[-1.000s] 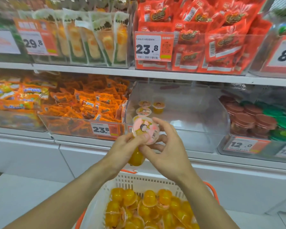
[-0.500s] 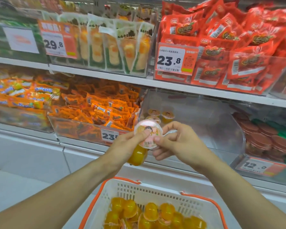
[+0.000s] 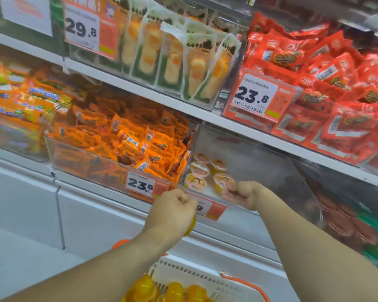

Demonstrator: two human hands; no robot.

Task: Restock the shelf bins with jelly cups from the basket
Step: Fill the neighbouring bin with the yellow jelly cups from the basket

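So both hands are up at the front of the clear shelf bin [image 3: 260, 171] on the lower shelf. The left hand [image 3: 172, 211] is curled into a fist around a yellow jelly cup [image 3: 190, 225]; you only see a sliver of it poking out under the fingers, right in front of the bin's price tag [image 3: 207, 209], which it half covers. The right hand [image 3: 242, 194] is at the bin's front lip, fingers curled, pinching the edge of a pink-lidded jelly cup [image 3: 224, 182] sitting just inside. A few more lidded cups [image 3: 200, 170] sit behind and beside it in the left part of the bin; the rest of the bin looks bare.

Around it things are pretty packed. Just left is a bin of orange snack packets [image 3: 140, 147] with a 23.8 tag [image 3: 141, 184], touching the jelly bin's side wall. The upper shelf [image 3: 162, 95] hangs right over the bin opening, carrying green-and-white pouches [image 3: 179, 55] behind a 29.8 tag [image 3: 90, 29] and a pile of red packets [image 3: 327, 83] with another 23.8 tag [image 3: 254, 97]. To the right, a blurry bin of dark red and green lids [image 3: 358, 227].

At the bottom of the view is the white basket [image 3: 196, 277] with an orange handle [image 3: 247, 284], yellow jelly cups in it [image 3: 175, 290], sitting between the two forearms.
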